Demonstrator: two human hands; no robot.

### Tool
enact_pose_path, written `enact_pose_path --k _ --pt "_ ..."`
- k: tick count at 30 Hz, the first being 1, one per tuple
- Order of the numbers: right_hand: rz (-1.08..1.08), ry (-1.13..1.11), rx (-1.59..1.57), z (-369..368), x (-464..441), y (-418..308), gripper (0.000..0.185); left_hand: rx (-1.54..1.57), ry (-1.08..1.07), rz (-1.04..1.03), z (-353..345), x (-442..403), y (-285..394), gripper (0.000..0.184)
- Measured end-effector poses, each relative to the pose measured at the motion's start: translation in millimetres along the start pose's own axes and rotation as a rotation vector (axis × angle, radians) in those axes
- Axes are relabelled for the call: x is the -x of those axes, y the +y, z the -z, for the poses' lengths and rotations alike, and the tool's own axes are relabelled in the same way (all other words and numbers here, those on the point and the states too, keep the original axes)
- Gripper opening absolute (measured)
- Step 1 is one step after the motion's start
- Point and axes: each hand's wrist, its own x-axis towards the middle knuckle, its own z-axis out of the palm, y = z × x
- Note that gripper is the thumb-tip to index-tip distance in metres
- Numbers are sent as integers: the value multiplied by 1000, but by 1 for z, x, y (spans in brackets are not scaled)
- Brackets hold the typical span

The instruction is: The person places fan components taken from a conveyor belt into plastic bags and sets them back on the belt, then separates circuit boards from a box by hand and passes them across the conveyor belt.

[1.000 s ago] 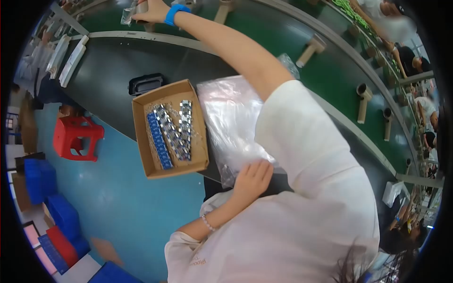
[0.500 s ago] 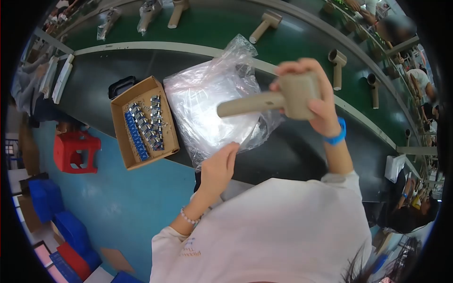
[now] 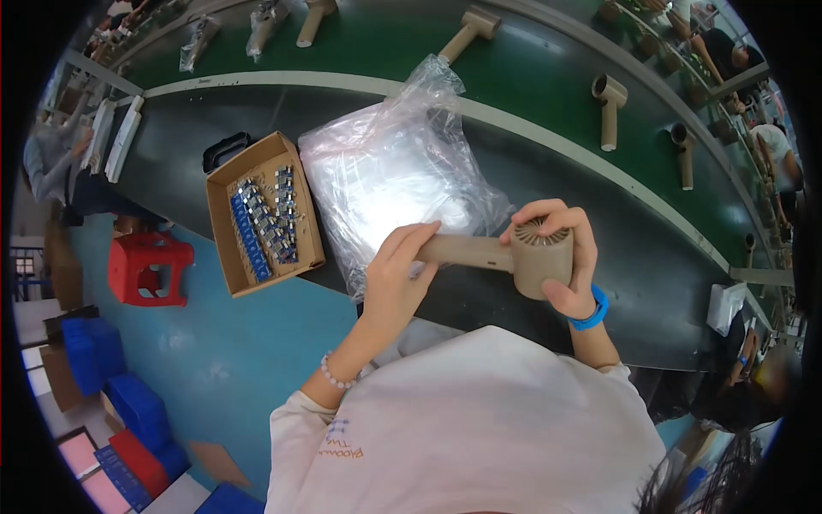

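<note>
A beige hair dryer [image 3: 544, 266] lies level in front of my chest, its slatted round end turned upward. My right hand [image 3: 584, 257], with a blue band at the wrist, is wrapped round the dryer's head. At the handle's far end my left hand [image 3: 401, 272] is closed on it, fingers over the top and thumb beneath. Just beyond the hands, clear plastic bags [image 3: 385, 171] are piled on the dark bench. Left of the bags stands a cardboard box [image 3: 224, 257] with rows of small circuit boards [image 3: 264, 224] inside.
A green conveyor belt [image 3: 531, 81] runs behind the bench, carrying several spaced-out hair dryers [image 3: 610, 111], some bagged. A black handle-like part [image 3: 226, 152] touches the box's back. A red stool [image 3: 150, 265] stands on the floor at left. Other people sit along the line.
My right hand has brought the hair dryer down and closer to my body, turning its slatted end up. My left hand has left the plastic bag and taken hold of the handle.
</note>
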Motion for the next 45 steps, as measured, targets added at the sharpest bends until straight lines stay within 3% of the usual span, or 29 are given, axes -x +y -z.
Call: enact_pose_path --k 2,3,5,7,9,10,16,19,22,24,29,33,38,43,45 --pt "40 89 307 4 5 4 47 48 7 64 1 3 3 39" --pt "40 87 304 2 5 4 47 97 13 127 1 4 4 41" --pt "106 67 599 -5 5 -2 47 65 26 83 1 5 1 40" --pt "122 53 613 -10 4 -6 45 36 35 35 1 2 0 39" --pt "117 5 556 -16 7 -6 46 -260 138 -158 -1 -2 2 37" --pt "130 -29 598 -20 6 -8 47 -260 138 -160 -3 -2 3 37" --pt "141 -40 588 -23 13 -2 47 -272 48 70 -6 4 5 52" --pt "83 122 362 -28 20 10 47 111 -196 71 3 6 11 67" --pt "-70 51 137 -31 17 14 44 341 -304 16 10 6 16 70" --pt "-135 -15 291 -35 15 15 45 406 -334 29 15 4 21 71" --pt "-213 -7 315 -48 4 -9 59 557 -347 53 29 -1 24 71" --pt "-223 -149 615 -47 -6 -28 67 559 -468 18 28 -1 17 67" --pt "-293 -283 1031 -61 -24 -41 73 578 -464 18 30 -2 11 66" --pt "-92 -358 1282 -66 -42 -19 71 734 -396 -5 32 -9 5 61" --pt "122 -409 1277 -63 -51 -7 72 889 -365 -22 35 -13 2 60"
